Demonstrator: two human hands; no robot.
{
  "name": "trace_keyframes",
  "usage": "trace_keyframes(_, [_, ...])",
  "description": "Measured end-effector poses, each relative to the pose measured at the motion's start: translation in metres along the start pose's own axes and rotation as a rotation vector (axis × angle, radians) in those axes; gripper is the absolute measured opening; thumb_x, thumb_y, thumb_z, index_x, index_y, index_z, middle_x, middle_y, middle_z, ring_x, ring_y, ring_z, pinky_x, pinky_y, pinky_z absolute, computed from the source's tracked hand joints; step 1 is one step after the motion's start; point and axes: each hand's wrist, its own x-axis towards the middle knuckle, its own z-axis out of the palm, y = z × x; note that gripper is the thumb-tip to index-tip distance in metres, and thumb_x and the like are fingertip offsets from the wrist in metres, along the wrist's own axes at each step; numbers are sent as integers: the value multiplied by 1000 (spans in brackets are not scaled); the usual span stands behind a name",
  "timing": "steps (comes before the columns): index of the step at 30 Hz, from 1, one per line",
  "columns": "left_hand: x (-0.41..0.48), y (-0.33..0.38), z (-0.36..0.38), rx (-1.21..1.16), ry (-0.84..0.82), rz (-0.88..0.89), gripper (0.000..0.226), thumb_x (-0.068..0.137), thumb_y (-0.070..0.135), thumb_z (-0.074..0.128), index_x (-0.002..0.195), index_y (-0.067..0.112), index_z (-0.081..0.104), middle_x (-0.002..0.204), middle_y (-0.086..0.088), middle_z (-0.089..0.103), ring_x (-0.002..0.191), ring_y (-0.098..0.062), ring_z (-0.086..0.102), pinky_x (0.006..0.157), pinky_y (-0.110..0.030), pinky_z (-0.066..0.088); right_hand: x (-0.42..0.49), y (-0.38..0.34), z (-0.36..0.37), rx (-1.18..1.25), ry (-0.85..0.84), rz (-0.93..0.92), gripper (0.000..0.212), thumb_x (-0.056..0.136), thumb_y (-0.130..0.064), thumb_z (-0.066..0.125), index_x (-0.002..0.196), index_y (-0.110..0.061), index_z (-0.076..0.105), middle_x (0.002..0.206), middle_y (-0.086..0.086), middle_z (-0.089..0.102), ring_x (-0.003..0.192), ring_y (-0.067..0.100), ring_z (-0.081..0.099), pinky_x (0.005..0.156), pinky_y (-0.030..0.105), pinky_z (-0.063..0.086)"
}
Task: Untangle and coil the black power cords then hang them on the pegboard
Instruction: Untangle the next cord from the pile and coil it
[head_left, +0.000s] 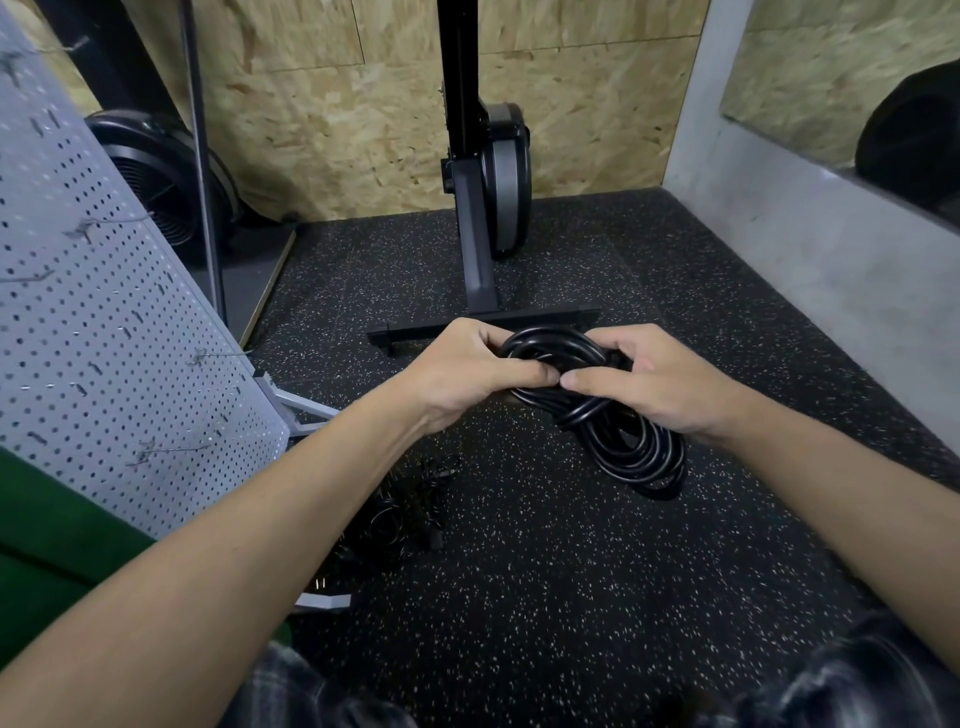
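Left hand (467, 371), right hand (660, 382): glossy cord (639, 457)

Speckled floor (545, 561) lies open at lower right. The pegboard (104, 338), hooks (171, 449) jutting, closes the left; a machine's base bar (415, 327) crosses ahead; a grey wall (831, 291) bounds the right. A dim heap (400, 514), probably cords, lies by the pegboard.

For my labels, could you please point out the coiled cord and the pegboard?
coiled cord (660, 467): head view, on the hanging lower loops.
pegboard (104, 338): head view, on its bare perforated face.
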Motion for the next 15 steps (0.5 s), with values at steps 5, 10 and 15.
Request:
trace_keyframes(5, [-2,-2,-1,-1,-43,-4,21,82,5,85,99,-6,78,99,-24,77,85,-26,69,77,-36,51,-3,2,-3,53,-47,-2,17,97,-12,69,113,-11,76,106,4,79,100,21,76,92,38,58])
trace_keyframes(10, [-1,-6,-4,-30,-85,9,25,76,15,90,95,1,80,100,-28,75,88,-28,66,79,-38,49,-2,3,-2,113,-76,9,22,96,-12,71,117,-7,74,109,9,79,102,26,76,92,39,58])
trace_keyframes(15, [-5,-6,-5,-57,-111,-14,12,87,7,79,98,4,78,84,-5,76,76,-14,72,65,-24,56,-1,3,0,96,-86,26,19,96,-15,71,113,-8,75,105,9,79,99,27,76,89,36,59])
